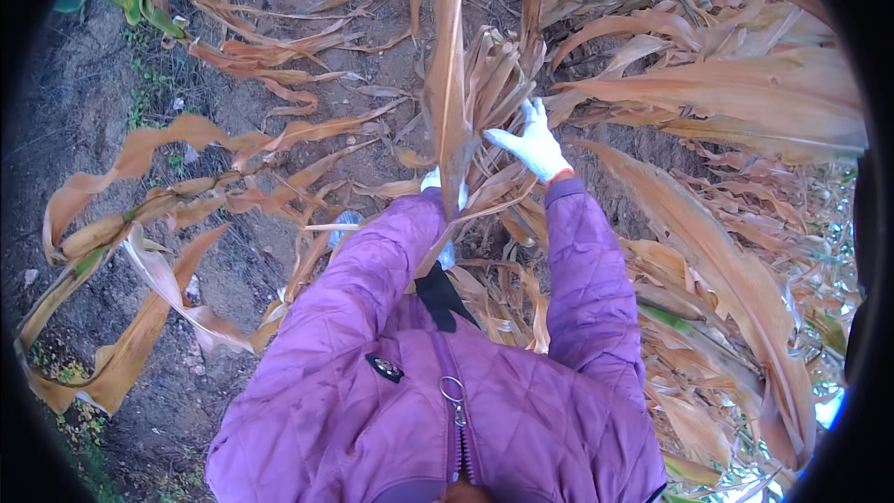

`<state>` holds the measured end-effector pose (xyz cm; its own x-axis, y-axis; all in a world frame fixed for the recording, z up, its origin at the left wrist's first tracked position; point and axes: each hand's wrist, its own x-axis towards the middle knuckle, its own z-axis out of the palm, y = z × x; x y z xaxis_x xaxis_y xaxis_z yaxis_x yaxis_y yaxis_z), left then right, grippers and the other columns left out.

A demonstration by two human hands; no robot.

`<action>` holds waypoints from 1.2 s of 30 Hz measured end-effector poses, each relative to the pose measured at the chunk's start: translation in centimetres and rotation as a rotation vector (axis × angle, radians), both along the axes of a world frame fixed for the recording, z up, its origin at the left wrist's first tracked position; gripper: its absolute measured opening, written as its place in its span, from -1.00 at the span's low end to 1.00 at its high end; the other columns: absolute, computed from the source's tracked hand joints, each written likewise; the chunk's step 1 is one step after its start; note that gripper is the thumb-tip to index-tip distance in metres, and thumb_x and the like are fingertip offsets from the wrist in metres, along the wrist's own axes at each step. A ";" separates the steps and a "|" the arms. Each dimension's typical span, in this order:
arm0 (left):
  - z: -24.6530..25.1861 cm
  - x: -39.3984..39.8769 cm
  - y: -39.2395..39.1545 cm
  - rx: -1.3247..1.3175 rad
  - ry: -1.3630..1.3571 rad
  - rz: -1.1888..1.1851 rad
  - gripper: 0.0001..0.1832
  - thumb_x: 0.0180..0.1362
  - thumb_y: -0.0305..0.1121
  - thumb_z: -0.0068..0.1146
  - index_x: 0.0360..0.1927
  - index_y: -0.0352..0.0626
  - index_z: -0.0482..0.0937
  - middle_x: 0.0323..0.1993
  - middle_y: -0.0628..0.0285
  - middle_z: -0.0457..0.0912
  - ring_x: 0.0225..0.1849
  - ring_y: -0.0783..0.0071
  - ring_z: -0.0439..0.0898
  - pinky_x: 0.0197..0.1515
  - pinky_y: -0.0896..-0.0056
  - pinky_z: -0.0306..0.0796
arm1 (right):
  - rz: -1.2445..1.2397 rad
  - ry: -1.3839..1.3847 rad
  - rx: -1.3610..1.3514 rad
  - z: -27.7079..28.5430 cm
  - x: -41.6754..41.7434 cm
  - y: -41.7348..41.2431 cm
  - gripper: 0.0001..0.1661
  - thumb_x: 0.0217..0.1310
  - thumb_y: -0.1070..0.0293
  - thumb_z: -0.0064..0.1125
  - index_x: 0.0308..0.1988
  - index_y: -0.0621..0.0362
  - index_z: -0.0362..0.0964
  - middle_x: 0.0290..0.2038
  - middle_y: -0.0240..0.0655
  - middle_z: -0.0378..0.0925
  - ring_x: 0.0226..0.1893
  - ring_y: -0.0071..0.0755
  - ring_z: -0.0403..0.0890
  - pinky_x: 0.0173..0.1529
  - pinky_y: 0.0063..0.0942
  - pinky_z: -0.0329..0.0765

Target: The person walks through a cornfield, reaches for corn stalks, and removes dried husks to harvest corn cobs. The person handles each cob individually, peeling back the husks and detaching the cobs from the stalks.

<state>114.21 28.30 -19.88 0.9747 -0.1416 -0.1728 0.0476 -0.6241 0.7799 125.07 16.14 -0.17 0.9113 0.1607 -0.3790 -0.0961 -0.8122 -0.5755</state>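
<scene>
My right hand [534, 143], in a white glove with a red cuff edge, is spread with thumb and fingers apart beside a bunch of dry corn leaves [492, 77]. My left hand [431, 179], also in a white glove, is mostly hidden behind a long upright dry corn leaf [450, 49] and my purple quilted sleeve. What its fingers do cannot be seen. Dry leaves lie between and around both hands.
Dry corn stalks with curled leaves [157, 206] stretch over bare soil [237, 258] on the left. Dense dry corn leaves [726, 272] crowd the right side, some arching near my right sleeve. Small green weeds [143, 87] grow at the upper left.
</scene>
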 end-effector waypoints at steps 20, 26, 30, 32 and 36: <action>4.9 -13.9 18.1 0.209 0.512 0.139 -0.49 0.09 -0.22 -0.04 0.13 -0.15 0.37 -0.03 -0.06 0.52 0.01 0.01 0.51 0.05 0.12 0.37 | 0.158 -0.299 -0.782 2.2 8.7 -3.5 -0.34 0.08 0.43 0.08 0.22 0.09 0.18 0.32 -0.10 0.06 0.25 -0.04 0.23 0.25 -0.30 0.30; 4.7 -14.8 22.3 -0.018 0.375 0.512 -0.47 0.10 -0.22 0.03 0.16 -0.18 0.36 0.06 -0.02 0.50 0.07 0.03 0.48 0.11 0.20 0.35 | 0.155 -0.537 -0.301 -9.1 0.0 -2.8 0.10 -0.15 0.10 0.44 0.28 0.29 0.01 0.34 0.06 -0.08 0.31 0.10 0.05 0.35 -0.26 0.12; 8.7 -12.1 23.9 -0.078 0.244 0.613 -0.45 0.12 -0.35 0.03 0.22 -0.23 0.29 0.10 -0.01 0.48 0.13 0.11 0.47 0.18 0.26 0.29 | 0.066 -0.592 -0.245 -6.3 -1.2 -1.9 0.03 -0.19 0.11 0.47 0.21 0.31 0.15 0.32 0.06 -0.03 0.30 0.07 0.09 0.31 -0.24 0.17; 6.9 -12.0 24.8 -0.146 0.122 0.610 -0.44 0.12 -0.36 0.04 0.22 -0.25 0.29 0.10 0.00 0.47 0.15 0.16 0.45 0.20 0.29 0.27 | 0.017 -0.596 -0.210 -3.5 -1.8 -0.5 0.02 -0.23 0.19 0.49 0.22 0.26 0.16 0.31 0.07 0.00 0.31 0.09 0.08 0.33 -0.22 0.12; 11.5 -9.7 25.7 -0.240 0.111 0.555 -0.44 0.12 -0.38 0.05 0.23 -0.21 0.29 0.10 0.07 0.49 0.14 0.20 0.46 0.18 0.31 0.29 | -0.047 -0.687 -0.186 -1.6 -4.5 0.5 -0.10 -0.20 0.29 0.46 0.17 0.18 0.23 0.28 0.04 0.07 0.29 0.06 0.12 0.29 -0.22 0.17</action>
